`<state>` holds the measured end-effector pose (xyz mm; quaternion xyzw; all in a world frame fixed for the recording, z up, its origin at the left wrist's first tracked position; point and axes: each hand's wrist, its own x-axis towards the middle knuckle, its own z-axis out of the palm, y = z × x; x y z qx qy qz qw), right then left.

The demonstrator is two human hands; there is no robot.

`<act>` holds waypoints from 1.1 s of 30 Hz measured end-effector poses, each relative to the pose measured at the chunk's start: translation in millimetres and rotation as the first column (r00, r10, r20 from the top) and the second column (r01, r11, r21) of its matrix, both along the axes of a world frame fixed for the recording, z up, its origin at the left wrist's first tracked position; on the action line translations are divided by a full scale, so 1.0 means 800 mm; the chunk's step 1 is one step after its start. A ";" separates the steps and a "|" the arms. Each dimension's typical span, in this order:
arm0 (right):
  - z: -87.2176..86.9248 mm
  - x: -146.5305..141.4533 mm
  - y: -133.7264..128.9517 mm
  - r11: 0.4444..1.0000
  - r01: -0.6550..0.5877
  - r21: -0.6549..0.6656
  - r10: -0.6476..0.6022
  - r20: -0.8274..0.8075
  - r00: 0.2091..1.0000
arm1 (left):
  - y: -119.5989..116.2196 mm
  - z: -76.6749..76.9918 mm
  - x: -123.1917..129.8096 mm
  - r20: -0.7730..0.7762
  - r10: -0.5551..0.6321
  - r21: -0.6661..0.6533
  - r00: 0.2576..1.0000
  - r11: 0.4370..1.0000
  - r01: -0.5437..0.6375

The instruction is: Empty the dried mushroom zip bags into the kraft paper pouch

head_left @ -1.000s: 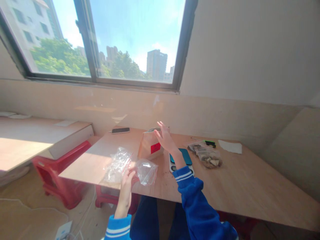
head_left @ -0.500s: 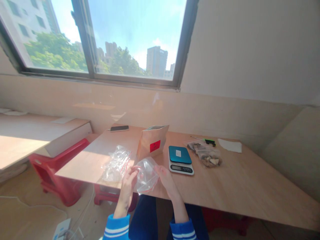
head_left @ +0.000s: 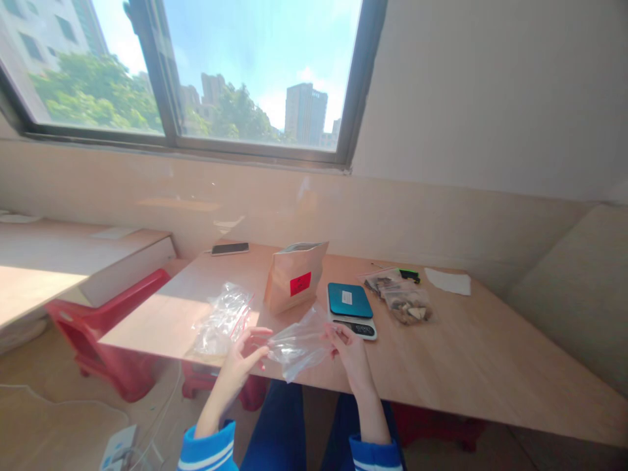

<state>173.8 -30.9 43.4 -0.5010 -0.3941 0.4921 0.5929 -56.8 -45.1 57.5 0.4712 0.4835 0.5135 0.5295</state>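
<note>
Clear plastic bag (head_left: 300, 345) is at lower centre of the frame, held between left hand (head_left: 243, 353) and right hand (head_left: 350, 352), each pinching one side. Paper pouch (head_left: 289, 261) stands upright mid-frame on the desk (head_left: 471, 366).

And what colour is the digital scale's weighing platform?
The weighing platform is teal-blue, with a small white label; the head view shows it best.
</note>
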 end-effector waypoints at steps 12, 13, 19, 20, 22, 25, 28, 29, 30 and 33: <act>0.015 0.017 -0.015 0.981 -0.194 0.011 0.194 -0.027 0.981 | -0.009 0.018 -0.004 0.028 0.101 0.058 0.994 0.993 -0.103; 0.015 0.017 -0.016 0.977 -0.214 0.017 0.214 -0.029 0.976 | -0.009 0.018 -0.004 0.031 0.110 0.051 0.993 0.992 -0.112; 0.011 0.036 -0.019 0.991 -0.131 0.026 0.131 0.010 0.991 | -0.012 0.010 -0.027 0.127 0.424 0.009 0.897 0.903 -0.429; 0.010 0.045 -0.018 0.997 -0.065 0.032 0.065 0.006 0.998 | -0.013 0.009 -0.034 0.171 0.506 -0.001 0.845 0.858 -0.514; 0.004 0.067 -0.017 0.995 0.074 0.061 -0.074 -0.008 0.997 | -0.015 0.009 -0.049 0.275 0.612 -0.013 0.741 0.773 -0.634; -0.012 0.099 -0.016 0.959 0.263 0.106 -0.267 0.021 0.963 | -0.017 0.012 -0.062 0.350 0.651 0.016 0.674 0.715 -0.699; -0.030 0.121 -0.015 0.925 0.363 0.115 -0.373 0.081 0.924 | -0.015 0.004 -0.065 0.263 0.625 0.052 0.735 0.752 -0.658; -0.036 0.125 -0.015 0.920 0.375 0.114 -0.386 0.101 0.917 | -0.013 -0.002 -0.066 0.198 0.614 0.061 0.764 0.770 -0.635; -0.040 0.129 -0.014 0.916 0.383 0.116 -0.396 0.126 0.909 | -0.010 -0.010 -0.067 0.123 0.598 0.071 0.792 0.791 -0.608; -0.049 0.141 -0.007 0.904 0.392 0.172 -0.425 0.256 0.868 | 0.000 -0.033 -0.077 -0.154 0.568 0.120 0.809 0.823 -0.555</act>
